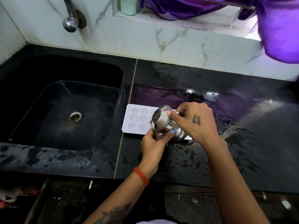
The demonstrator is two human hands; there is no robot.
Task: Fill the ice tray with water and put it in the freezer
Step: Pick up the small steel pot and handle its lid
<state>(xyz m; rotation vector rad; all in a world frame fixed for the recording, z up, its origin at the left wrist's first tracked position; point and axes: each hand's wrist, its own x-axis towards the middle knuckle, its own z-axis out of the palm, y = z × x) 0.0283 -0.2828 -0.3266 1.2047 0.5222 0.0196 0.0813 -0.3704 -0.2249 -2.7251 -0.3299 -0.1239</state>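
A white ice tray (137,118) with star-shaped cells lies flat on the wet black counter (210,151), just right of the sink. Over its right half a small steel pot (161,121) is held tilted on its side, its mouth turned toward the tray's left. My right hand (194,122) grips the pot from the right, thumb on its rim. My left hand (153,143) holds the pot's lower rim from the front, a thumb pressed against its body. The pot and hands hide the tray's right part.
A black sink (64,110) with a steel drain (74,116) lies to the left. A chrome tap (70,21) hangs from the marble wall above it. Water is puddled across the counter. Purple cloth (275,29) hangs at the top right, and a pale cup (128,5) stands on the ledge.
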